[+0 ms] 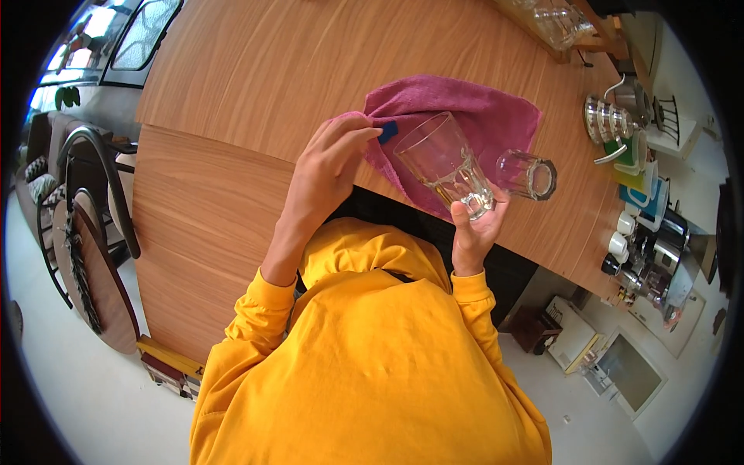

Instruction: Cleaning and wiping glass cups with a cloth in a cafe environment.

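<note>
My right hand [477, 225] is closed around the base of a clear drinking glass [442, 159]. The glass is tilted, its wide mouth pointing up and to the left over a pink cloth [496, 112]. With bent fingers, my left hand [332, 159] grips the left edge of that cloth. Close to its fingertips shows a small dark blue piece [388, 132], which looks like a tag on the cloth. Just right of the held glass, a second, shorter-looking glass [528, 175] rests at the cloth's right edge, its thick base facing me.
The cloth lies on a wooden table [232, 85]. At the far right stand a wooden rack [597, 35] with glassware, a metal coil-like stand [608, 120], and white cups [620, 236] near a coffee machine [668, 252]. Chairs [93, 178] are off to the left.
</note>
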Demonstrator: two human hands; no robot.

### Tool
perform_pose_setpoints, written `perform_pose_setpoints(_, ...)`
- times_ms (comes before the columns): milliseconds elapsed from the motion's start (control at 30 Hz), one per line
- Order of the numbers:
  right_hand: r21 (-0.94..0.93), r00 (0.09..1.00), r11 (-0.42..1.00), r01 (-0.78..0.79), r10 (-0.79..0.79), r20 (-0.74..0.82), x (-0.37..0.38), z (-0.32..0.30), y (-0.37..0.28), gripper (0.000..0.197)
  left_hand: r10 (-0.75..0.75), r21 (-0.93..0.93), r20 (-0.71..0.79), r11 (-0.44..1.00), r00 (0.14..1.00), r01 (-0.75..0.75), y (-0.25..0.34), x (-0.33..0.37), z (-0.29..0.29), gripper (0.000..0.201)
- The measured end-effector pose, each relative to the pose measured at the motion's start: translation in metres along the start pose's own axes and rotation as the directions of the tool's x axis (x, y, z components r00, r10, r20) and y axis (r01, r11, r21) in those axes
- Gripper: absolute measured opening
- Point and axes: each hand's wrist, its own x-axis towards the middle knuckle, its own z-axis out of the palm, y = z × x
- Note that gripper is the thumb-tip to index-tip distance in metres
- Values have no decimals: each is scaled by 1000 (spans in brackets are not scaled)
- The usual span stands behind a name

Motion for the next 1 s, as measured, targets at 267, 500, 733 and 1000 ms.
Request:
perform_pose_setpoints(267,-126,998,991,41,-45,-32,-17,-7,24,67,-120,112,194,989,974,100,0,-13,10,21)
perform_pose_setpoints(500,-417,942,845,334,-307,133,-21,-16,45,69,21,-113,72,994,997,-13,32,-14,22,13)
perform_pose_setpoints(733,-643,899,638,423,-387,208,-30,-18,49,70,-561,-79,276,796,780,600,63,-31,43,42)
perform_pose_setpoints(1000,-702,898,563,436,-322,299,-19,-9,27,70,-400,-102,72,908,914,405,58,-7,53,24)
